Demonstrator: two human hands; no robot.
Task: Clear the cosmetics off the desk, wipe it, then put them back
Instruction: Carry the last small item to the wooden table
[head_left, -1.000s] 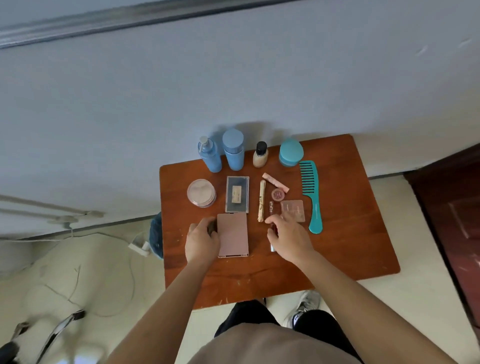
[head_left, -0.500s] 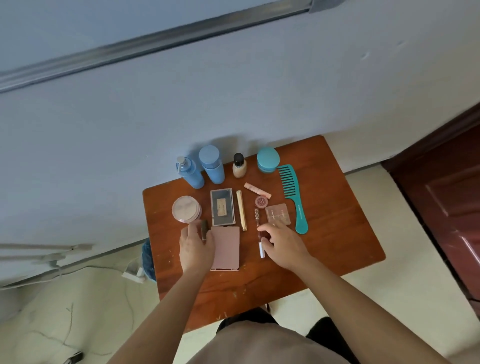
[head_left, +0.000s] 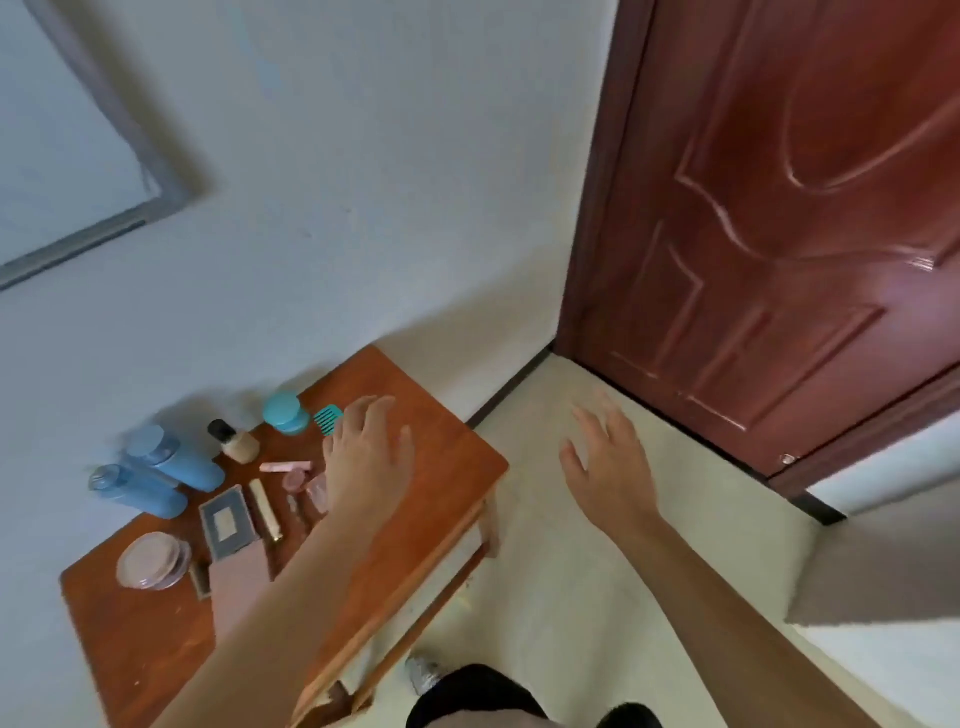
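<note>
Both hands lifted off desk (head_left: 457, 457) | left hand (head_left: 363, 457), right hand (head_left: 608, 457) fingers spread, empty

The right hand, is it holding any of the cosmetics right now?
No, the right hand is open with fingers spread over the bare floor, off to the side of the desk, with nothing in it.

Left hand (head_left: 366, 457) flat, palm down, fingers (head_left: 363, 410) spread, empty; I see forearm stretched forward. Right hand (head_left: 608, 462) empty too, fingers splayed, arm extended, well apart from left.
</note>
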